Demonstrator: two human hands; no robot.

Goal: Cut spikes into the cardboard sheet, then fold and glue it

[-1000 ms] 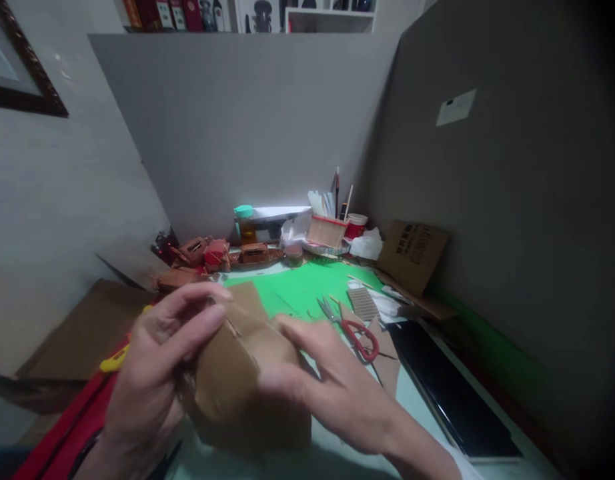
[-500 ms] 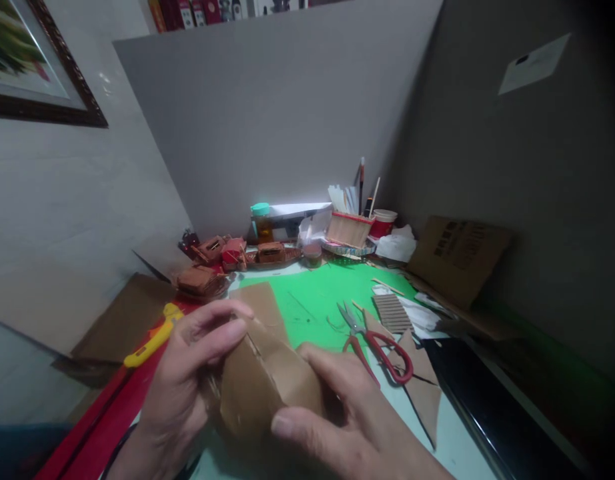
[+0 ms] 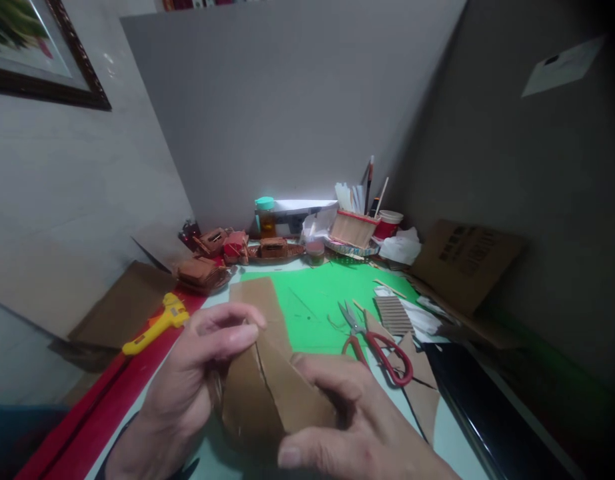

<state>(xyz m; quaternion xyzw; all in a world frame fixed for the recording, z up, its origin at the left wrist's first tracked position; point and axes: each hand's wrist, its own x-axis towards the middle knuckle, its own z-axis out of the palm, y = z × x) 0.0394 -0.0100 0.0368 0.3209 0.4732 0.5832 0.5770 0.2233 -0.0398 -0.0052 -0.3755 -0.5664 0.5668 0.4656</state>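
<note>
Between my two hands is a folded brown cardboard piece (image 3: 255, 400) with a seam running down its middle. My left hand (image 3: 202, 367) pinches the top end of that seam between thumb and forefinger. Around the right side of the cardboard curls my right hand (image 3: 342, 413), thumb at the lower front and fingers along the upper edge. The underside of the piece is hidden. Just behind it, a flat cardboard strip (image 3: 257, 293) lies on the green sheet (image 3: 312, 293). Red-handled scissors (image 3: 375, 343) rest open to the right of my right hand.
A yellow glue gun (image 3: 157, 323) lies at the left on a red strip (image 3: 87, 407). Brown model boats (image 3: 272, 250) line the back, beside a stick-filled holder (image 3: 355, 227). Cardboard scraps (image 3: 422, 373) and a black glossy panel (image 3: 482, 400) occupy the right.
The cardboard piece has turned slightly, and the flap under my right hand is shifted right. Both hands keep their hold. The head view has shifted a little.
</note>
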